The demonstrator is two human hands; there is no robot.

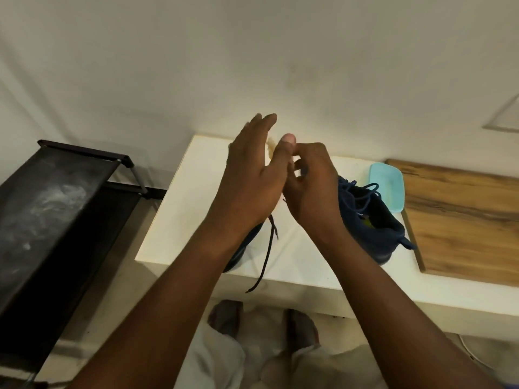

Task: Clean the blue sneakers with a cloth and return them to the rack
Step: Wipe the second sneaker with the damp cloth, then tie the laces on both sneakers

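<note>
**Two hands raised over the blue sneakers on the tabletop**

Head view — both hands are lifted close together above the middle of the white tabletop (191,214). The left hand (252,175) is released: its fingers are straight and point up, and the thumb stretches toward the other hand. The right hand (311,183) has its fingers curled in against the left thumb. Whether it pinches anything I cannot tell, as the fingertips are turned away and blurred. A pale scrap (271,148) shows between the two hands, too blurred to name.

One blue sneaker (373,223) stands on the right part of the tabletop, just beside the right wrist, with its opening up and its laces loose. A second sneaker (241,248) sits on the tabletop under the left forearm — only a dark edge of it shows. A dark lace (266,256) hangs from between the hands, its tip in front of the tabletop's front edge.

A pale blue box (389,189) lies at the far right of the tabletop. A wooden board (463,220) adjoins the tabletop's right side. The black rack (56,209) stands left of the tabletop, its top shelf dusty. Light trousers (224,360) show below the tabletop's front edge.
</note>
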